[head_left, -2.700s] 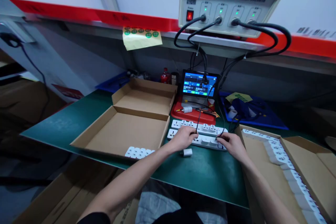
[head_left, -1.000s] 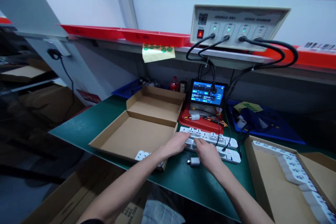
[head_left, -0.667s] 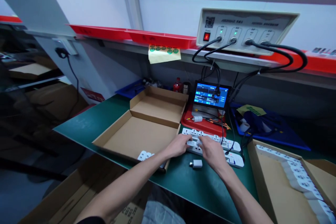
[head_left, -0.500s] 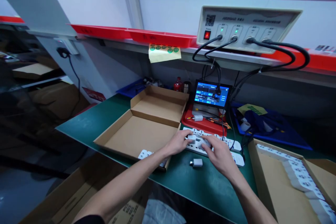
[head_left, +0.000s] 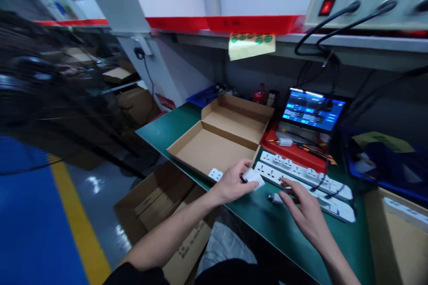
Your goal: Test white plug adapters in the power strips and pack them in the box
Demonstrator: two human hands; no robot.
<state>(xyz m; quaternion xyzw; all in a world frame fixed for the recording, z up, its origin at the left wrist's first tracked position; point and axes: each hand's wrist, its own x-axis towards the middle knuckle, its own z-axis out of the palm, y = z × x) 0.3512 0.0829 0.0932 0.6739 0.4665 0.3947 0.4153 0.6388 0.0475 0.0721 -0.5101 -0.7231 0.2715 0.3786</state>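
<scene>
A: Left hand?

B: Your fingers there close on one white plug, held at the near end of the front strip; dark end towards your palm, white body towards the strip. Contact with the strip: cannot tell.

A: Right hand?

B: Thumb and forefinger well parted, nothing visible between them. One loose plug on the tabletop, just beyond your right thumb and nearer that hand; long axis roughly crosswise, metal end to your left.

A: Surroundings?

B: Front strip, slanting away to your right; rear strip alongside, behind. Open box, beyond your left hand. Obstructions: your right thumb beside the loose plug; a black cord across the strips, farther right.
</scene>
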